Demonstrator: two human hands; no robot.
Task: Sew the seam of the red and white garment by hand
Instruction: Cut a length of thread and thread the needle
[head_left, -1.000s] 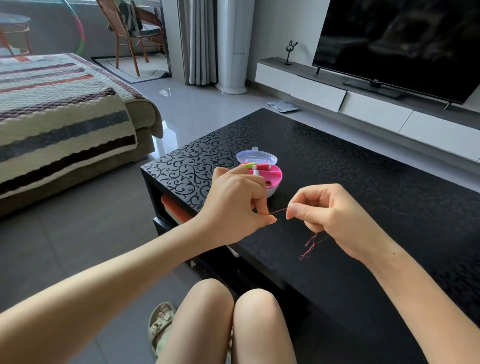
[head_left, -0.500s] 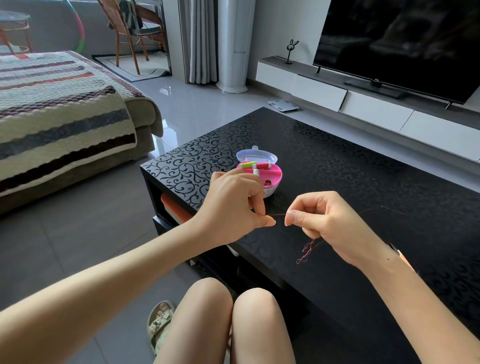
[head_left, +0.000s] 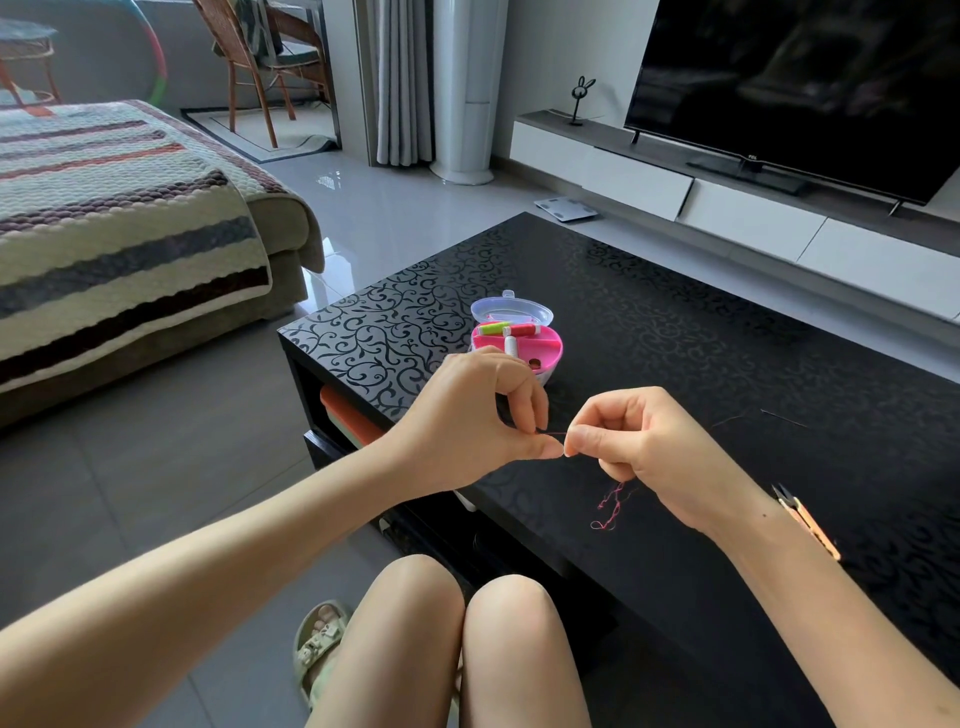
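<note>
My left hand (head_left: 478, 421) and my right hand (head_left: 649, 452) meet fingertip to fingertip above the near edge of the black coffee table (head_left: 727, 364). Between them runs a short stretch of red thread (head_left: 553, 434); each hand pinches it between thumb and forefinger. The thread's loose tail (head_left: 610, 506) hangs tangled below my right hand. I cannot make out a needle in my left fingers. No red and white garment is in view.
An open pink sewing kit (head_left: 517, 340) with thread spools sits on the table just behind my left hand. Orange-handled thread snips (head_left: 808, 522) lie by my right forearm. A sofa with a striped blanket (head_left: 119, 228) is at left; a TV (head_left: 800, 88) at the back right.
My right hand has moved left toward my left hand, so the thread span between the fingertips has shortened. The snips have come into view beside my right forearm.
</note>
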